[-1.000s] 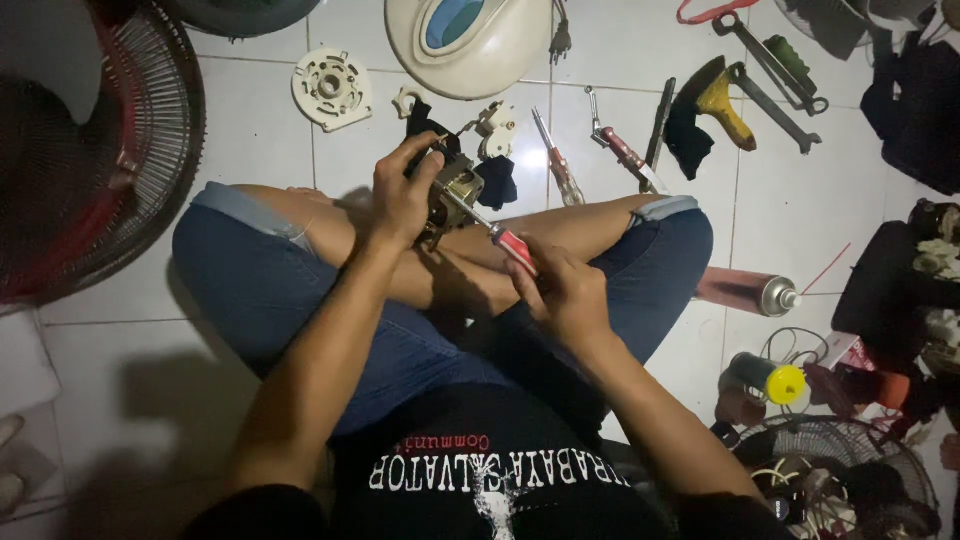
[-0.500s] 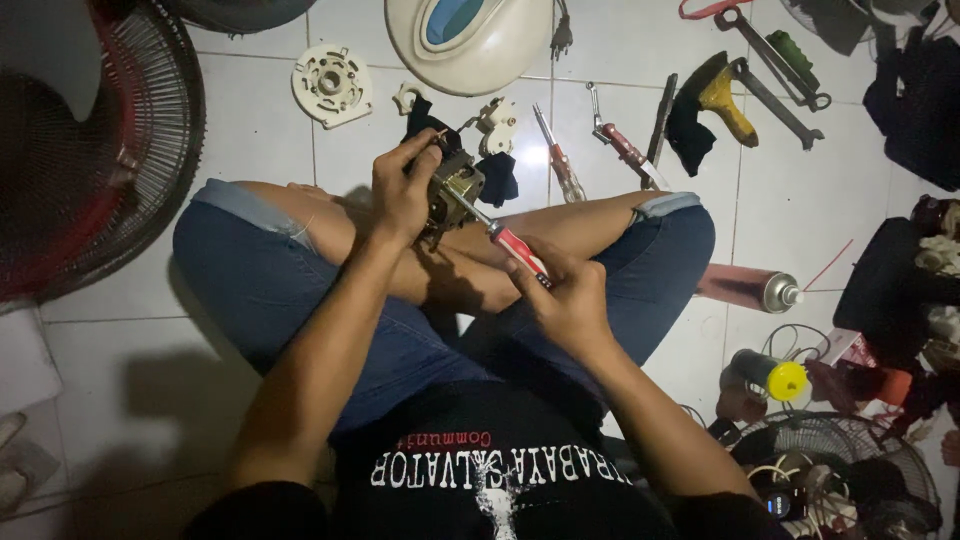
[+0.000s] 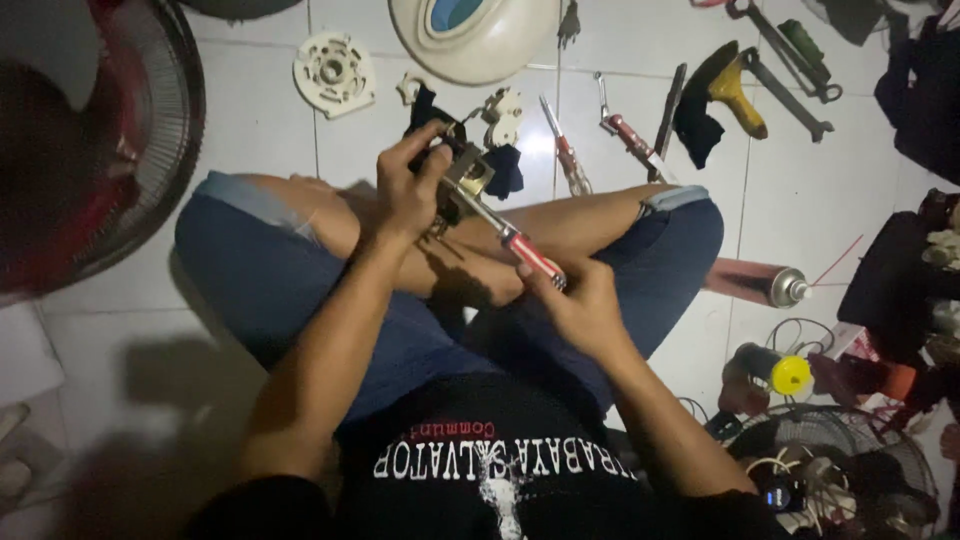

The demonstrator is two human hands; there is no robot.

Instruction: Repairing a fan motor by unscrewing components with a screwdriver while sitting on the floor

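I sit cross-legged on a white tiled floor. My left hand [image 3: 408, 190] grips a small metal fan motor [image 3: 462, 180] held above my knees. My right hand [image 3: 575, 305] holds a screwdriver with a red handle [image 3: 530, 255]; its shaft reaches up and left, and the tip meets the motor. Both forearms stretch forward over my blue shorts.
A red fan grille [image 3: 90, 150] lies at left, a white fan housing [image 3: 470, 35] at top centre, a round white plastic part [image 3: 335, 72] beside it. Screwdrivers [image 3: 565, 160], pliers and wrenches [image 3: 790, 70] lie beyond my knees. A spray can [image 3: 765, 285], yellow-capped bottle [image 3: 775, 370] and another grille [image 3: 840, 470] sit at right.
The motor and screwdriver have shifted slightly in my hands; my right hand has turned a little on the handle. The rest stays as it was.
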